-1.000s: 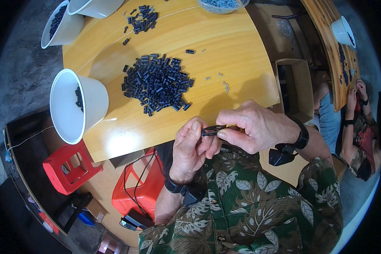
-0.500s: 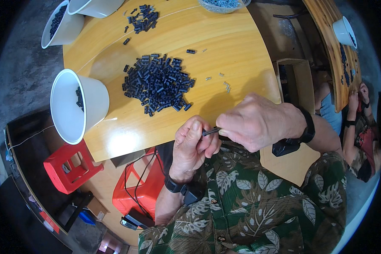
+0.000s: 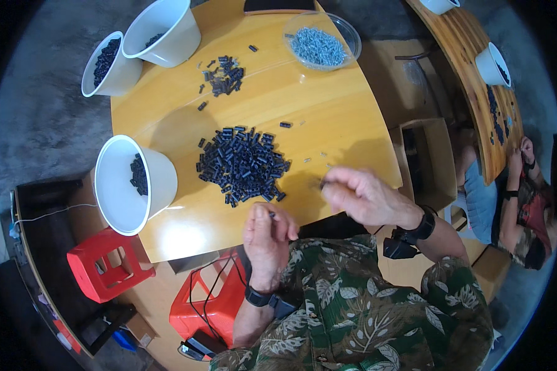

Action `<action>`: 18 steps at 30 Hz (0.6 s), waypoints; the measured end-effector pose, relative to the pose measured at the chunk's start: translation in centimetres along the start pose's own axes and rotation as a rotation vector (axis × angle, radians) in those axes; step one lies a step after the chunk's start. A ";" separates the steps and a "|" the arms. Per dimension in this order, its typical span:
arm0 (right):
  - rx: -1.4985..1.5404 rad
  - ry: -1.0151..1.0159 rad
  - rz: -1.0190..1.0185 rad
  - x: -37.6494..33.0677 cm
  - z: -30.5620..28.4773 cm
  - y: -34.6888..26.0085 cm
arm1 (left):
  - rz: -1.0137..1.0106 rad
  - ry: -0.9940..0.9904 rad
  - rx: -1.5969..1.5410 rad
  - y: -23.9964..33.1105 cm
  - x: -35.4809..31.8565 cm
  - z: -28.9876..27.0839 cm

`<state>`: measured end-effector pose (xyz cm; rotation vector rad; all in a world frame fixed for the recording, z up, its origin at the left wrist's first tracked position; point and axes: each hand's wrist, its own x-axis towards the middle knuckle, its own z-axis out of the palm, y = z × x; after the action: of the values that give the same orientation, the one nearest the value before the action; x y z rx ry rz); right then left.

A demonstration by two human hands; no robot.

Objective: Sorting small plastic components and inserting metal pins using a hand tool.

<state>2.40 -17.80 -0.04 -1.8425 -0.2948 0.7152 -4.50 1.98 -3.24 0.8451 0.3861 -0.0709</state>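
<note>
One small dark piece (image 3: pixel 272 214) shows in the left hand (image 3: pixel 267 238).

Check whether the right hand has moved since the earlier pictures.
Yes: judged against the pile of black pieces, the right hand has moved forward, farther in over the table.
</note>
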 end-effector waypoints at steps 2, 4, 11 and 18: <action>-0.257 0.295 -0.168 1.3 -0.7 0.5 | 0.082 -0.043 0.016 0.5 0.5 -1.0; -0.464 0.427 -0.207 2.8 -1.6 1.0 | 0.126 0.028 0.074 1.3 1.3 -1.0; -0.857 0.602 -0.216 7.0 -2.5 4.0 | 0.322 -0.007 0.125 3.5 3.3 -1.3; -1.043 0.570 -0.132 6.9 -2.6 2.3 | 0.312 0.039 0.247 4.4 4.4 -1.6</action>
<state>9.09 -17.12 -3.79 -2.8646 -0.4488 -0.1569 0.06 6.46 -2.61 1.1433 0.2811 0.1906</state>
